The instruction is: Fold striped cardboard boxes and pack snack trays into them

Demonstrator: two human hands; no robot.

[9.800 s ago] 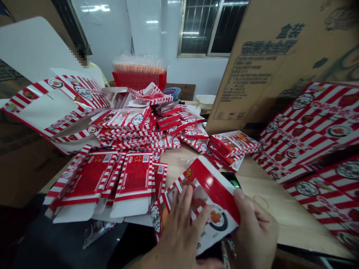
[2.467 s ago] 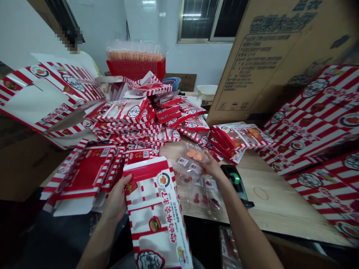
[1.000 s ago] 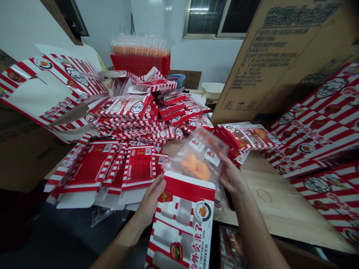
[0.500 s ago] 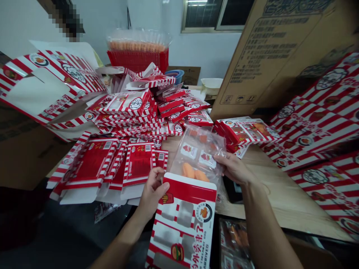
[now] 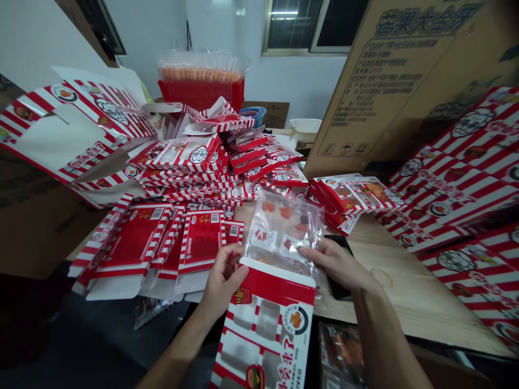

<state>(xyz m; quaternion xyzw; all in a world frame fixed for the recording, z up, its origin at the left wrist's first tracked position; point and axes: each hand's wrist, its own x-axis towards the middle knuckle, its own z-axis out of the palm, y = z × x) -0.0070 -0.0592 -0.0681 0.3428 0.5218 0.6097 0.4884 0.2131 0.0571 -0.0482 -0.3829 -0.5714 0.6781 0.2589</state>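
Observation:
My left hand (image 5: 224, 278) grips the upper left edge of a red-and-white striped carton (image 5: 279, 281) with cut-out windows, its thumb on the front. In my right hand (image 5: 338, 263) is a clear plastic packet (image 5: 284, 216), pinched along its right side. Small orange food-shaped pieces and white printed sachets show through the plastic. The packet's lower part lies behind or within the carton's top edge; which one I cannot tell. The carton's bottom runs out of view.
Flat striped cartons (image 5: 133, 237) lie at the left, below a heap of filled boxes (image 5: 182, 154). More boxes (image 5: 357, 194) sit right of centre. A tall brown cardboard box (image 5: 381, 92) leans behind them. A dark phone-like object (image 5: 338, 289) rests on the table, and packets (image 5: 340, 351) lie below its edge.
My right hand has moved slightly left and down with the packet. Its lower orange pieces have sunk behind the carton's top edge. My left hand keeps its grip.

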